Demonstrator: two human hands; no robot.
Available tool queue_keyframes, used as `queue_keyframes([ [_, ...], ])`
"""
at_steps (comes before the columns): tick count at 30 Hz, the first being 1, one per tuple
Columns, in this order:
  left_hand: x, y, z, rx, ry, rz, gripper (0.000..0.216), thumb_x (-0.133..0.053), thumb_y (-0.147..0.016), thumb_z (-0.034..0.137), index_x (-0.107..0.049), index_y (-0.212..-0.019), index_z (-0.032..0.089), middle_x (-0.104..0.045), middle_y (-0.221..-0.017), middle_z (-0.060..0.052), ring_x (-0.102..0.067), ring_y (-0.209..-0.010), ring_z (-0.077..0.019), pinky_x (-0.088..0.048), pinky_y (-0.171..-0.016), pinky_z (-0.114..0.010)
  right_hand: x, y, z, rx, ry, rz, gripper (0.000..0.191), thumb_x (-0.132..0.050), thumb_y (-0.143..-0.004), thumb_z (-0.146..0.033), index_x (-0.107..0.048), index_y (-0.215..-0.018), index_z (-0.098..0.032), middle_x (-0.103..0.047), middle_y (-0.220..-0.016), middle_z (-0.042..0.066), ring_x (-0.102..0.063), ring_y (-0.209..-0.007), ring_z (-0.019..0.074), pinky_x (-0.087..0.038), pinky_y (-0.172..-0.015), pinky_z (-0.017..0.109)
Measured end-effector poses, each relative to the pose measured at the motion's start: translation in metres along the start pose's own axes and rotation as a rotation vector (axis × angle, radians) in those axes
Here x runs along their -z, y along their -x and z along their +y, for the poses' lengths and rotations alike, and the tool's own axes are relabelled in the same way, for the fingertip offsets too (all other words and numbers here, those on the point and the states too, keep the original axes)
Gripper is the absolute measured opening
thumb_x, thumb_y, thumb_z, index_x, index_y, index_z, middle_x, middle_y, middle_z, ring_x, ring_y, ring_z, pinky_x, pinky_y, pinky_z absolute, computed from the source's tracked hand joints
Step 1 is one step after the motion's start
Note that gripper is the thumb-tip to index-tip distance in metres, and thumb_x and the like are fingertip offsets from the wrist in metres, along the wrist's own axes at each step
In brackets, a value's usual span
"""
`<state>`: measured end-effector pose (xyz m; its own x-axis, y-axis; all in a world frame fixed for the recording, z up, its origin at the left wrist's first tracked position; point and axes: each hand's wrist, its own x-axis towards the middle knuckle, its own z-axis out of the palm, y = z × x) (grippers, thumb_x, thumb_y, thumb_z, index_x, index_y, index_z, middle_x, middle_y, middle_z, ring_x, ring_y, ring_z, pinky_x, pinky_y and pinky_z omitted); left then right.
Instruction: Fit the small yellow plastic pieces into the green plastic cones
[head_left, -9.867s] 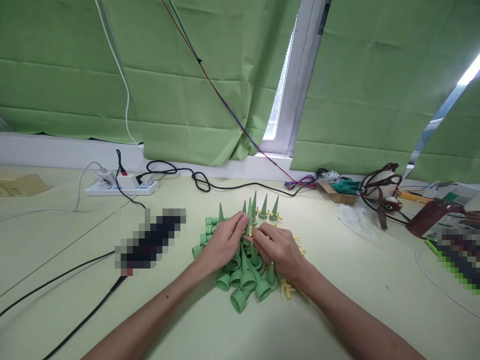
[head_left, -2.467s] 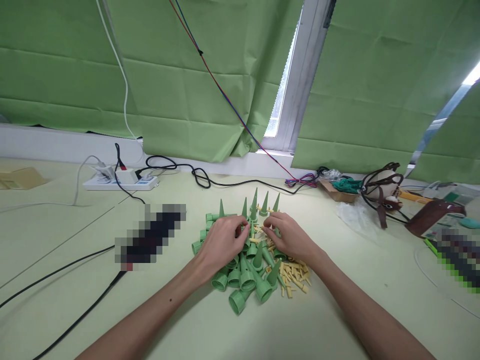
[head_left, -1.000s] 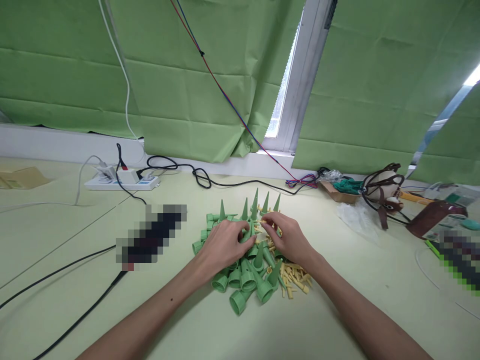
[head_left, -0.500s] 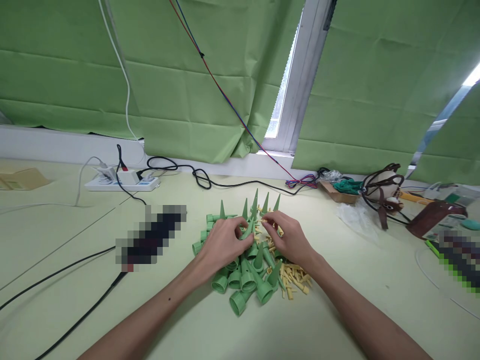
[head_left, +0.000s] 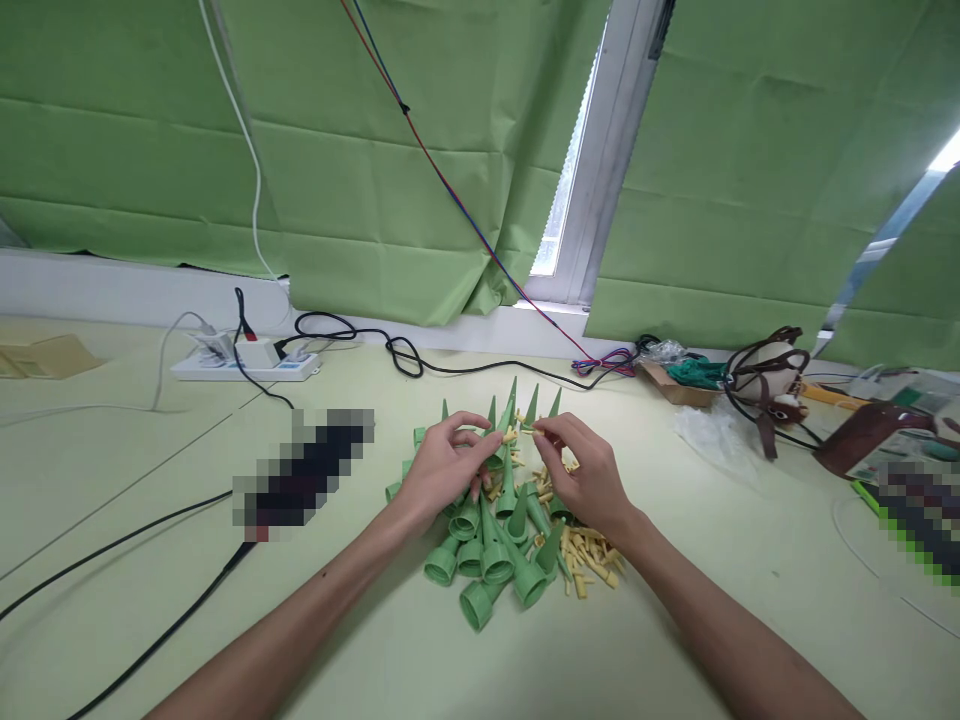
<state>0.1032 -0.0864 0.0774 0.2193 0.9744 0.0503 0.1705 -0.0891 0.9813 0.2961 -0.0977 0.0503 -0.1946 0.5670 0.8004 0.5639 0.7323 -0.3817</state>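
A heap of green plastic cone spikes [head_left: 487, 550] lies on the pale green table [head_left: 375, 650], mixed with small yellow plastic pieces [head_left: 589, 560]. My left hand [head_left: 439, 470] is lifted just above the heap and grips one green cone [head_left: 496, 442] between thumb and fingers. My right hand [head_left: 581, 470] pinches a small yellow piece [head_left: 525, 431] right beside that cone's end. Several cones [head_left: 534, 405] stand upright behind my hands.
A white power strip [head_left: 244, 367] with plugs and black cables [head_left: 397, 360] lies at the back left. A black cable [head_left: 112, 550] crosses the front left. A clear plastic bag [head_left: 712, 432], a cardboard tray [head_left: 675, 385], brown straps [head_left: 765, 385] and other clutter sit at the right.
Both hands have risen a little from the heap. The left hand lifted a green cone and the right hand brought a yellow piece up to it.
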Motion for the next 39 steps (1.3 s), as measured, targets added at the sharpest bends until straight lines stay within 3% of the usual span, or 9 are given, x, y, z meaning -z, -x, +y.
queue_keyframes([
  [6,0.0006,-0.0019,-0.0036,-0.059,0.001,-0.013,0.047,-0.067,-0.079,0.055,-0.058,-0.107,0.018,-0.061,-0.089,-0.003,-0.053,-0.042,-0.0070,-0.048,-0.041,-0.024,0.0008,0.0007,-0.0040,0.035,-0.020,0.033,0.014,-0.050,-0.095,-0.012,-0.059,-0.103,-0.020,-0.059,-0.084,0.004,-0.055,-0.072,0.0158,-0.047,-0.064,0.030],
  [19,-0.0013,0.0003,-0.0051,-0.107,-0.071,-0.004,0.055,-0.066,-0.079,0.056,-0.059,-0.116,0.017,-0.062,-0.097,-0.006,-0.053,-0.051,-0.0093,-0.047,-0.045,-0.025,0.0000,0.0023,-0.0027,0.017,-0.031,-0.040,0.014,-0.050,-0.096,-0.016,-0.060,-0.105,-0.020,-0.063,-0.088,0.007,-0.057,-0.072,0.0166,-0.048,-0.062,0.030],
  [25,-0.0007,0.0009,-0.0068,-0.160,-0.153,0.008,0.044,-0.070,-0.076,0.050,-0.066,-0.103,0.016,-0.061,-0.080,-0.004,-0.055,-0.064,-0.0150,-0.043,-0.053,-0.024,-0.0004,0.0023,-0.0043,0.034,-0.053,-0.075,0.013,-0.052,-0.096,-0.017,-0.061,-0.105,-0.020,-0.064,-0.090,0.007,-0.058,-0.073,0.0167,-0.050,-0.064,0.031],
  [30,-0.0003,0.0031,-0.0025,-0.201,-0.139,-0.073,0.030,-0.066,-0.081,0.045,-0.065,-0.089,0.017,-0.053,-0.070,0.001,-0.042,-0.056,-0.0100,-0.034,-0.050,-0.022,-0.0021,0.0035,-0.0035,0.053,-0.078,-0.076,0.013,-0.053,-0.095,-0.015,-0.061,-0.104,-0.021,-0.066,-0.090,0.007,-0.059,-0.074,0.0161,-0.050,-0.063,0.029],
  [39,-0.0025,0.0031,-0.0039,-0.231,-0.142,-0.097,0.033,-0.062,-0.085,0.049,-0.067,-0.091,0.018,-0.062,-0.079,-0.002,-0.046,-0.059,-0.0108,-0.035,-0.052,-0.022,-0.0035,0.0042,-0.0023,0.018,-0.107,-0.081,0.009,-0.055,-0.096,-0.019,-0.062,-0.101,-0.021,-0.068,-0.088,0.006,-0.060,-0.071,0.0156,-0.050,-0.063,0.030],
])
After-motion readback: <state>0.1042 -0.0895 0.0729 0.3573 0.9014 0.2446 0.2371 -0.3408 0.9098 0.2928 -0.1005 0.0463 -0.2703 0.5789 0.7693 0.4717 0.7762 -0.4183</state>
